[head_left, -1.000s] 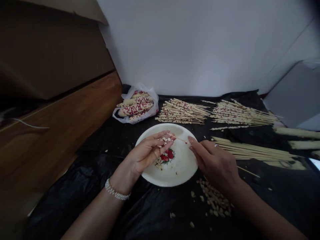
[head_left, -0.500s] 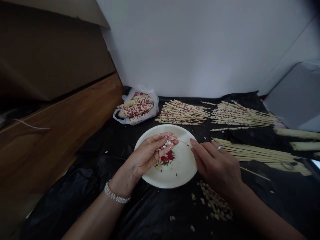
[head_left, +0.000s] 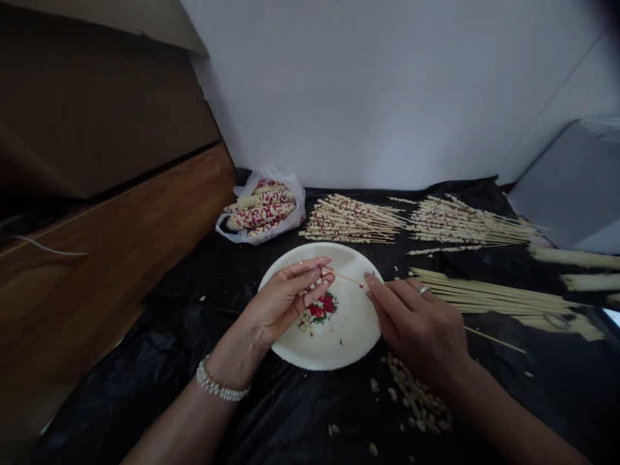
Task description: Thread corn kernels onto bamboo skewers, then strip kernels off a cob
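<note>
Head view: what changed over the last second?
The left hand and right hand sit slightly lower in view, as does the round white plate. The thin wooden skewer stays between both hands' fingers; nothing was taken hold of or let go. The kernel-studded skewer bundles and white plastic bag look unchanged.

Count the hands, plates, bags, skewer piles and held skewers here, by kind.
Hands: 2 (left hand, right hand)
Held skewer: 1
Plate: 1
Bag: 1
Kernel-threaded skewer piles: 2
Bare skewer pile: 1
Total: 8
</note>
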The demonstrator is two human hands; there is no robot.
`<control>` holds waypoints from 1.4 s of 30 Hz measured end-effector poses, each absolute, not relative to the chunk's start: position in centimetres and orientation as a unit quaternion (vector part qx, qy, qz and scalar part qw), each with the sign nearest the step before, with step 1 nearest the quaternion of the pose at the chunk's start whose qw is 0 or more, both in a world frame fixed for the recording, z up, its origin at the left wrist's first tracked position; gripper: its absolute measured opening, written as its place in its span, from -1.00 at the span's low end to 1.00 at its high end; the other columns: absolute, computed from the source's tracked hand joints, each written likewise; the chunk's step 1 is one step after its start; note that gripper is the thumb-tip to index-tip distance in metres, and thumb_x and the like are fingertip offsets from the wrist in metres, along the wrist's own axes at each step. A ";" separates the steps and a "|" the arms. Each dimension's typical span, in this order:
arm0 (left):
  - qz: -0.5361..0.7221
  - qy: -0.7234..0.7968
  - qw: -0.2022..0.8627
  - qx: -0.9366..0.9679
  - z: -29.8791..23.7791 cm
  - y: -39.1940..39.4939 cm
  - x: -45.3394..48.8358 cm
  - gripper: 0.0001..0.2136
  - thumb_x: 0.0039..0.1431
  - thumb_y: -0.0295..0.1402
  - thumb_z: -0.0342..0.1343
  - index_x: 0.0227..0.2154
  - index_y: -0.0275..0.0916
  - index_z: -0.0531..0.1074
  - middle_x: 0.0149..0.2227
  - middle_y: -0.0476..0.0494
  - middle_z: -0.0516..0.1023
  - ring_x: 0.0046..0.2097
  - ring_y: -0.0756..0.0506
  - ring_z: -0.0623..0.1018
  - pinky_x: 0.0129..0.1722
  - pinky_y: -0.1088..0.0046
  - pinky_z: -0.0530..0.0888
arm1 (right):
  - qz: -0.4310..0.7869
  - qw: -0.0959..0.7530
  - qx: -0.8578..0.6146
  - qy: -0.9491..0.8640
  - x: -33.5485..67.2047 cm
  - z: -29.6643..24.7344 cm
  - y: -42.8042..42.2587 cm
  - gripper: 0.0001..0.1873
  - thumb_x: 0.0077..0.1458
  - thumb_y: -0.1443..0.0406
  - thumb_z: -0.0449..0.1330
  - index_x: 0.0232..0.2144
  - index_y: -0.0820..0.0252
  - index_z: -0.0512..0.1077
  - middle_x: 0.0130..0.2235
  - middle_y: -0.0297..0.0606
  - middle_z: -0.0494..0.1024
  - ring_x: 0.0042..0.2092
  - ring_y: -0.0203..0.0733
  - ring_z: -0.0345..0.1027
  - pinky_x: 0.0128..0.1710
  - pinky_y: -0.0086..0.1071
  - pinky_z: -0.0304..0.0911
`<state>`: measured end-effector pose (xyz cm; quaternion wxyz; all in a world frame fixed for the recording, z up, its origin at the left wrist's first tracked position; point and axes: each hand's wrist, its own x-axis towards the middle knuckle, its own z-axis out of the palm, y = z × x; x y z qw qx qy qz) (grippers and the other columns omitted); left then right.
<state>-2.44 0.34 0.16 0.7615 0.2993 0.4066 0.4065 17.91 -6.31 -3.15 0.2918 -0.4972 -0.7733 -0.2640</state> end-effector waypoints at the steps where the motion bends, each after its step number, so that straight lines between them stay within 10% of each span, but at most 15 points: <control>1: 0.408 0.408 0.760 0.298 0.2 0.3 -2.5 -0.75 0.10 -0.68 0.14 -0.19 -0.36 0.57 -0.23 -0.16 0.63 -0.25 0.04 0.58 -0.11 0.55 0.53 | -0.264 0.292 -0.496 -0.774 18.0 -3.2 -6.3 -0.64 0.16 0.37 0.19 0.03 0.29 0.43 -0.38 -0.29 0.52 -0.36 -0.18 0.27 -0.37 -0.33 0.11; 42: 0.371 0.382 0.769 0.354 -0.1 0.0 -2.3 -0.78 0.05 -0.47 0.27 -0.20 -0.39 0.58 -0.48 -0.03 0.49 -0.45 0.12 0.44 -0.37 0.67 0.41 | -0.246 0.269 -0.519 -0.774 17.4 -4.5 -6.9 -0.64 0.18 0.44 0.15 0.04 0.36 0.40 -0.37 -0.24 0.49 -0.35 -0.17 0.34 -0.39 -0.32 0.13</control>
